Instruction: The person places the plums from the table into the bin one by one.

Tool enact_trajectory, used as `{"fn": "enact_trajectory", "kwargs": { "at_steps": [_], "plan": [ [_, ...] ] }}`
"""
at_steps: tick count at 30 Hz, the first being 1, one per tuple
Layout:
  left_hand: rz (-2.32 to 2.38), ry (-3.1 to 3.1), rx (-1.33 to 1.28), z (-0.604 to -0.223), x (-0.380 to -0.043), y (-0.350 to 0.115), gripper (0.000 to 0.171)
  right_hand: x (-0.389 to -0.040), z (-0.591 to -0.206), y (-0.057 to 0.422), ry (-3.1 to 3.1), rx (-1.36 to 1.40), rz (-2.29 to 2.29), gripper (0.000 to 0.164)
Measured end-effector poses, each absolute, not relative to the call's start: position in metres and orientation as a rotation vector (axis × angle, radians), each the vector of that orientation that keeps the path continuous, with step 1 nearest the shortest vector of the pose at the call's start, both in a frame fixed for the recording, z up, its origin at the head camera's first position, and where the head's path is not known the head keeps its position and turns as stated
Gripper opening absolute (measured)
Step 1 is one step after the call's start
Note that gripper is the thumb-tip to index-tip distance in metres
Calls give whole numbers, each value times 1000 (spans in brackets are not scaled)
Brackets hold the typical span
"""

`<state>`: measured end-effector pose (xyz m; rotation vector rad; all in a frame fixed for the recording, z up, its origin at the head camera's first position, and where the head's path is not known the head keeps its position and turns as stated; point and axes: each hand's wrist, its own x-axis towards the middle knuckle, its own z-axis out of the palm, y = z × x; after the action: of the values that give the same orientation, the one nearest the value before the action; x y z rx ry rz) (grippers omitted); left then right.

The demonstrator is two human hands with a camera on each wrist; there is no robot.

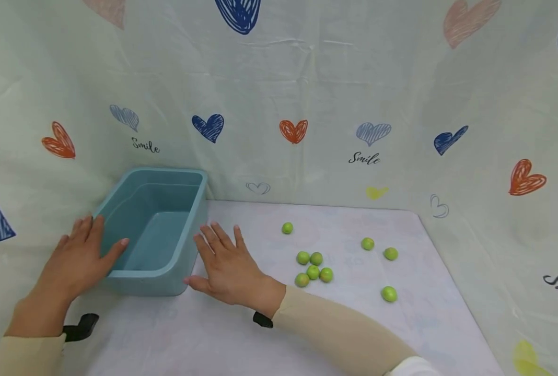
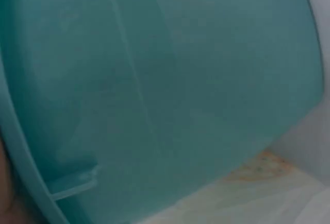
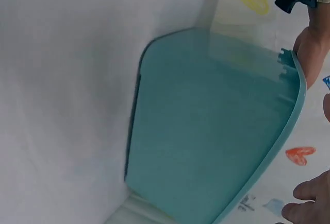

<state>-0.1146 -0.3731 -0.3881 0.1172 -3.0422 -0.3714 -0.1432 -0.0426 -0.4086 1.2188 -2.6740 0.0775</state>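
Note:
A blue-green plastic bin [image 1: 188,245] stands at the left of the white table. My left hand [image 1: 79,256] rests at its left rim, fingers stretched along the edge and thumb over the near corner. To the right of the bin is my right hand [image 1: 232,269], fingers straight and spread, fingertips close to the side wall; whether they touch it I cannot tell. That hand holds nothing. The left wrist view is mostly filled by the outer wall of the bin [image 2: 180,80]. From the right wrist, the bin [image 3: 206,126] appears sideways, with the left hand [image 3: 311,54] beyond its rim.
Several small round green fruits [image 1: 313,272] lie on the table right of my right hand, some clustered and others scattered toward the right edge. Behind the table [image 1: 241,334] hangs a pale cloth [image 1: 326,89] printed with hearts and "Smile". Each wrist wears a black strap piece.

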Motion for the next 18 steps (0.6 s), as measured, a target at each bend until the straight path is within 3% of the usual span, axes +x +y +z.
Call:
{"fn": "enact_trajectory", "kwargs": {
  "at_steps": [10, 18],
  "plan": [
    [-315, -3135, 205, -389, -118, -377, 116, -132, -408, -75, -2666, 1326, 4, 87],
    [-320, -3164, 146, -389, -115, -349, 121, -135, -415, -62, -2728, 1310, 64, 90]
  ]
}}
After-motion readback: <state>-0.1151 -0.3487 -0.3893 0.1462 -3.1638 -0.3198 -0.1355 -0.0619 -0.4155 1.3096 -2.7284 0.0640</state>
